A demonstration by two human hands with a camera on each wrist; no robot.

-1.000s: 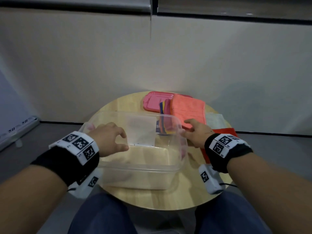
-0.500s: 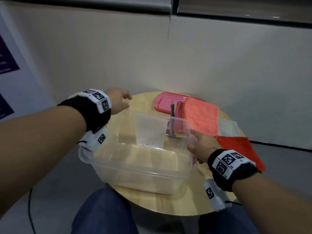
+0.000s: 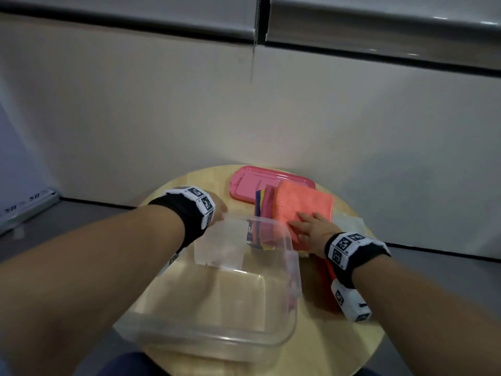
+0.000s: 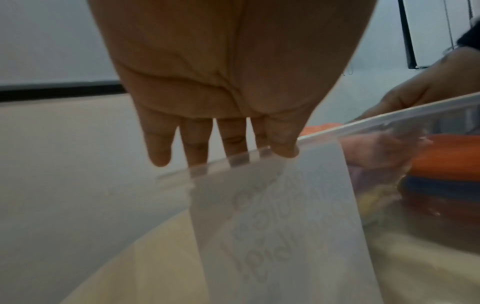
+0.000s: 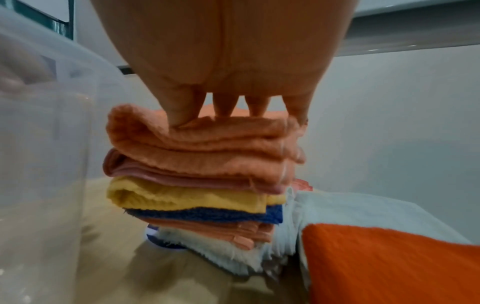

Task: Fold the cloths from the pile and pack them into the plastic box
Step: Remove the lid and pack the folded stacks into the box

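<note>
Clear box [image 3: 217, 302] sits on the round table [image 3: 349, 346], near side overhanging the table's front edge; long axis runs near-to-far, open side up, nothing inside, a white label [image 3: 221, 246] on its far wall. Left hand [image 3: 218, 210] is at the far-left rim: thumb [image 4: 281, 144] inside the wall, fingers [image 4: 159, 152] outside, pinching the rim beside the label. Pile [image 5: 197, 174] of folded cloths stands just right of the box's far corner, seen partly through the wall; layers from top are salmon, pink, yellow, blue, salmon, white, folded edges facing the box. Right hand [image 3: 311, 229] lies flat on the top salmon cloth [image 3: 303, 207], fingers straight and pressing down, gripping nothing. Pink lid [image 3: 249, 185] lies flat behind the pile, near the table's far edge. Orange cloth [image 5: 389, 263] and a pale cloth [image 3: 348, 222] are spread on the table right of the pile. Bare tabletop shows left of the box and at front right.
</note>
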